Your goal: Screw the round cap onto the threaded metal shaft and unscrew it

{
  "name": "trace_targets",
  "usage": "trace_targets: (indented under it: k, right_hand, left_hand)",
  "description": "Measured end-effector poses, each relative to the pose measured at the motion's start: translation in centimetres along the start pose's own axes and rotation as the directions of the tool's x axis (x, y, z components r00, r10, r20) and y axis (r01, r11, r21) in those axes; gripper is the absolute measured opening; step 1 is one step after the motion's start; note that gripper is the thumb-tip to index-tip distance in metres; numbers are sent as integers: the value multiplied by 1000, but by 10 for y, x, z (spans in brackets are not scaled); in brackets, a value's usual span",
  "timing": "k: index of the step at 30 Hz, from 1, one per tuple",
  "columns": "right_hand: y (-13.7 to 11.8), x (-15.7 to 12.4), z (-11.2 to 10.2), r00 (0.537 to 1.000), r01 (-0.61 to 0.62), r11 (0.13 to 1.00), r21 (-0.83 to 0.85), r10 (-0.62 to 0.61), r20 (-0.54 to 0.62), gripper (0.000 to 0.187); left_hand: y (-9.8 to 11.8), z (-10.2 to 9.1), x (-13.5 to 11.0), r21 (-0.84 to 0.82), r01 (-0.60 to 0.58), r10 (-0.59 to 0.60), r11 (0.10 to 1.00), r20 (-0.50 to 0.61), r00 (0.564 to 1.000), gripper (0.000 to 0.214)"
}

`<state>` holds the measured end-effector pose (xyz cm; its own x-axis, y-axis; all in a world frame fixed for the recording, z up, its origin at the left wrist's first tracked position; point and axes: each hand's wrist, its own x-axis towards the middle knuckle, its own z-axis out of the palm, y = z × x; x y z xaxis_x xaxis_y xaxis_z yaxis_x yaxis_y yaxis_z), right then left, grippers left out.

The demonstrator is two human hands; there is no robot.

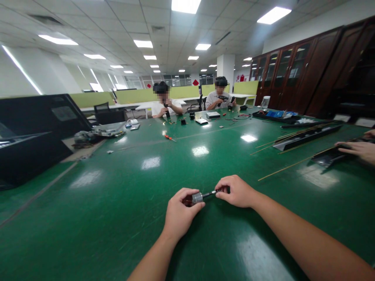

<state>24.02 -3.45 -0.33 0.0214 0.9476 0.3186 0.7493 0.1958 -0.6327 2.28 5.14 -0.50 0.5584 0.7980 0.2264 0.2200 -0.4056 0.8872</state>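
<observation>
My left hand [179, 212] is closed around a small tool with a silver metal collar [197, 197] and a dark reddish body. A thin dark shaft [210, 193] runs from the collar to the right. My right hand [238, 191] is closed in a pinch on the far end of that shaft. Both hands hover just above the green table [123, 203], near its front edge.
A co-worker's hand [359, 150] rests on a dark tray [329, 156] at the right. Long thin rods [288, 166] and a black rail [304, 136] lie beside it. A black case [32, 132] stands at left. Two people sit at the far end among small parts and a red screwdriver [169, 137].
</observation>
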Motion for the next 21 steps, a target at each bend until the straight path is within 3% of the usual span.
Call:
trace_targets:
  k: [6,10,16,19,21]
  right_hand:
    - [10,2,7,993,-115,992,44,114,28,12]
    - [19,4,11,985,-169,975,141,165,40,15]
    - [30,9,12,977,-213,953,216,205,59,21]
    - [31,10,12,978,-209,953,219,200,61,19]
    - [31,10,12,979,-205,955,216,197,58,19]
  left_hand:
    - [-4,-3,5,-260,158,-178,953,-58,982,43]
    - [-5,-4,9,-379,186,-234,906,-82,969,46]
    - [0,-7,10,-644,220,-370,733,-106,923,45]
    - [11,-26,-3,-646,254,-418,720,-111,902,45]
    - [17,-51,-23,-561,285,-421,777,-127,898,51]
